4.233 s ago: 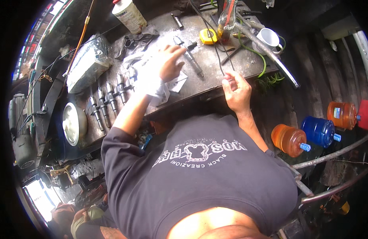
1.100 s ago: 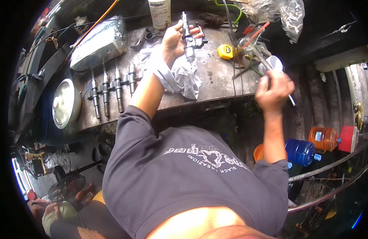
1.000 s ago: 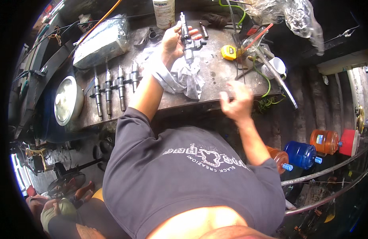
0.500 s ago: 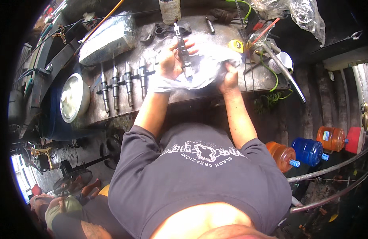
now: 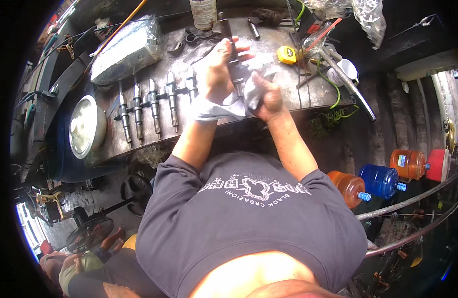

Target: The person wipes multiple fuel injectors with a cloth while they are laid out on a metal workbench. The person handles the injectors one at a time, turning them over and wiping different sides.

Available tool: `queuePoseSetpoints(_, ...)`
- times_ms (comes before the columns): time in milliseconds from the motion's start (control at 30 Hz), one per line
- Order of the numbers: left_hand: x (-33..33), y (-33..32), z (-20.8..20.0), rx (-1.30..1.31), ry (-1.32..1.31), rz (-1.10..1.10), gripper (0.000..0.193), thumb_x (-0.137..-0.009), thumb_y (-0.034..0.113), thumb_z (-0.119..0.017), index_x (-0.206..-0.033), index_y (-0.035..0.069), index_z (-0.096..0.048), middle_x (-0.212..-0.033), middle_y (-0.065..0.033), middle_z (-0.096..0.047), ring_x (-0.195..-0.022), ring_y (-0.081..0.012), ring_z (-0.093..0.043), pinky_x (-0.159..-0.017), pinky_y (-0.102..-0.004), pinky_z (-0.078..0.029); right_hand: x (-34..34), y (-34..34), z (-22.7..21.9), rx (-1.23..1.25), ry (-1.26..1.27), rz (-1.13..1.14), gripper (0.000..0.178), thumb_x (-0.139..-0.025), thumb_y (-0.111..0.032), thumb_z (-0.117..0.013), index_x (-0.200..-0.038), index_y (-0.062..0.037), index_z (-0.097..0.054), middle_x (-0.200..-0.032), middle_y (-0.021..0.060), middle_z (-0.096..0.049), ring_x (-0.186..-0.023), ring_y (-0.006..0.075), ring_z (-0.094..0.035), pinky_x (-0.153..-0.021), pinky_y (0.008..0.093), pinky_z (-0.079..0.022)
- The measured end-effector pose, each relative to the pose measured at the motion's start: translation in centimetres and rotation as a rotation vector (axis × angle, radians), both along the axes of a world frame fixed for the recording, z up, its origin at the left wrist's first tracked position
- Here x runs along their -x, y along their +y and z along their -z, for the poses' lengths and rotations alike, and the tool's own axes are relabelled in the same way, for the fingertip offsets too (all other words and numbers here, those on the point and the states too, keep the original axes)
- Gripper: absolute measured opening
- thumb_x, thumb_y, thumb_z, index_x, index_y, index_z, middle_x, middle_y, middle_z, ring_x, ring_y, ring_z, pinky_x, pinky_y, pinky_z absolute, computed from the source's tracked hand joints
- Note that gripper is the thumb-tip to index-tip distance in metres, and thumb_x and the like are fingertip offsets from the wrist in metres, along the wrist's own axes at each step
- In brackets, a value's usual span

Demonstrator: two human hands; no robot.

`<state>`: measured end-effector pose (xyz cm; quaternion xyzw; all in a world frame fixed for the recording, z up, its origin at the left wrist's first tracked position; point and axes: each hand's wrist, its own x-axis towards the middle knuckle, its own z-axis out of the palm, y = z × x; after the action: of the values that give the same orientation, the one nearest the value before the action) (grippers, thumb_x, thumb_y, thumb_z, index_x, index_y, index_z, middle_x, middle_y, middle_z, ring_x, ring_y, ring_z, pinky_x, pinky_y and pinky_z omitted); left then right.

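On table [image 5: 286, 82], toward back left corner: plastic-wrapped box [image 5: 125, 54]. By left edge: pale lidded bowl [image 5: 85, 126]. Near front edge, middle: left hand [image 5: 218, 77] gripping slim dark metal part [image 5: 234, 52], fingers half-extended; right hand [image 5: 270, 98] closed on white cloth [image 5: 252, 93], beside part's lower end. Toward right edge: yellow tape measure [image 5: 286, 54].

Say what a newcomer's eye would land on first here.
Probably the picture's upper middle, where the left hand holds a dark, slender metal part and the right hand a crumpled white cloth. Next, the row of dark and silver metal parts lying on the grey workbench to their left, then the blue plastic jug between two orange plastic jugs at the picture's right.
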<state>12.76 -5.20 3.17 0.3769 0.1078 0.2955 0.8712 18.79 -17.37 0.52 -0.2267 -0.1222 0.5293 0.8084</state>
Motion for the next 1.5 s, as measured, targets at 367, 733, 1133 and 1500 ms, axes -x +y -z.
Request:
queuePoseSetpoints(367,0.9,2.0,1.3,-0.62,0.208,-0.138,0.071,-0.091,0.059,-0.031,-0.126,0.0,-0.049,-0.12,-0.0132,-0.056,-0.113,-0.023,-0.049,-0.1,-0.0354,-0.033,-0.9,-1.4,0.4,0.077,0.071,0.026,0.019,-0.087,-0.011,-0.056,-0.103,0.0009,-0.055,-0.088,0.012,-0.064,-0.077,0.0236,-0.065,-0.071,0.0374,-0.054)
queuePoseSetpoints(733,2.8,-6.1,4.6,-0.181,0.084,0.156,0.042,-0.085,0.026,-0.058,-0.121,0.005,-0.053,-0.111,-0.0074,-0.059,-0.098,-0.0193,-0.057,-0.085,-0.0358,-0.043,-1.1,-2.5,-3.6,-0.125,0.155,-0.179,0.031,-0.089,-0.021,-0.055,-0.108,0.0038,-0.053,-0.094,0.0172,-0.065,-0.077,0.0284,-0.066,-0.07,0.042,-0.056)
queuePoseSetpoints(1133,3.2,-7.6,-1.3,-0.488,0.096,-0.082,0.039,-0.086,0.017,-0.056,-0.121,0.002,-0.052,-0.11,-0.0078,-0.06,-0.089,-0.0173,-0.059,-0.078,-0.0324,-0.047,-0.8,-5.2,-6.1,-0.029,0.076,0.011,0.026,-0.087,-0.012,-0.056,-0.109,0.0014,-0.053,-0.09,0.0134,-0.064,-0.076,0.0222,-0.065,-0.069,0.0348,-0.055)
queuePoseSetpoints(1500,2.1,-4.9,1.7,-0.434,0.232,-0.301,0.02,-0.091,0.019,-0.054,-0.093,0.0,-0.057,-0.077,-0.0012,-0.052,-0.068,-0.0097,-0.046,-0.062,-0.0256,-0.041,0.5,-4.9,-1.8,0.223,-1.64,0.327,0.046,-0.06,-0.007,-0.079,-0.101,-0.002,-0.059,-0.107,0.0151,-0.057,-0.099,0.0313,-0.053,-0.087,0.0389,-0.041)
